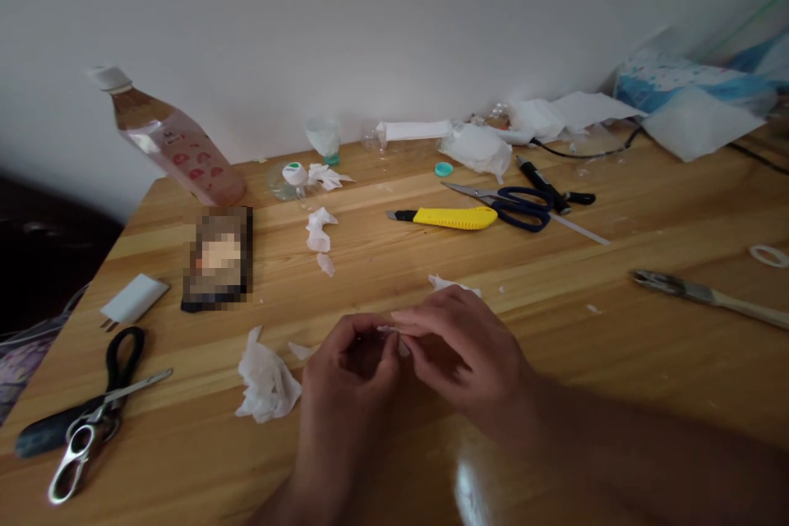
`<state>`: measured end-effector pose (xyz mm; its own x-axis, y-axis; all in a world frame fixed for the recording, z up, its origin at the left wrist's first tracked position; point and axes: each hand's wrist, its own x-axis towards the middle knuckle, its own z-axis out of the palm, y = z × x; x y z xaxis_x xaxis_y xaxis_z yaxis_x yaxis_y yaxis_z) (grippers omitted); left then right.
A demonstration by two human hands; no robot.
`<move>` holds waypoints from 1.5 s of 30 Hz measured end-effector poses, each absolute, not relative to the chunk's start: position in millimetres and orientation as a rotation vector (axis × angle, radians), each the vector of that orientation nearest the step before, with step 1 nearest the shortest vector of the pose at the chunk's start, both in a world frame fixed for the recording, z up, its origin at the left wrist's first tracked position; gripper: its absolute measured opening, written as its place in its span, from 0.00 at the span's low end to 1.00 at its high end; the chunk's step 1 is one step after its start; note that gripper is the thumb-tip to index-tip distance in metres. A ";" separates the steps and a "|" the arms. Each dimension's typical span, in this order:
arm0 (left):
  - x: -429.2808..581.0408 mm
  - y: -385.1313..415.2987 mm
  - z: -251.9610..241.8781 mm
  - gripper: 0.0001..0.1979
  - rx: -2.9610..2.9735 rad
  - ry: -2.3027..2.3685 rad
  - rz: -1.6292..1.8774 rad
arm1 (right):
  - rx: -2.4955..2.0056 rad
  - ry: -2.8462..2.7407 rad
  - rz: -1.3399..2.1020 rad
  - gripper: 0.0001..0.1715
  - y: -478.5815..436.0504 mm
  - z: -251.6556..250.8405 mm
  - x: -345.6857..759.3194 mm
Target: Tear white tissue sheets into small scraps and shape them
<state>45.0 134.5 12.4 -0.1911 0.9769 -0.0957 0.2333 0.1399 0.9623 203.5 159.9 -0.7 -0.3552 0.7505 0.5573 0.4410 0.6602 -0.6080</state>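
My left hand [348, 382] is closed in a pinch at the front middle of the table. Right beside it, the fingertips of my right hand [477, 349] meet the same spot, also pinched. Between both sets of fingers shows a small white scrap [389, 329] that looks like thin tissue paper; most of it is hidden. A crumpled white tissue [268, 378] lies left of my left hand. Another tissue piece [453, 285] lies just beyond my right knuckles, partly covered by them.
Farther back lie a yellow utility knife [456, 218], scissors [523, 207] and a green cap [443, 169]. Pliers [696, 292] lie right. On the left are a pink bottle [185, 152], a phone [219, 259], a charger [136, 298] and a key ring [80, 452].
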 end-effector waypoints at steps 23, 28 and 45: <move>40.4 141.9 13.5 0.05 1.026 1.385 1.222 | -0.966 -1.871 0.678 0.17 161.6 7.0 209.7; 39.1 142.5 9.8 0.07 0.919 1.354 1.238 | -0.966 -1.875 0.690 0.18 160.8 5.9 207.6; 40.1 142.1 10.8 0.06 0.964 1.391 1.237 | -0.963 -1.851 0.649 0.19 162.0 1.0 201.1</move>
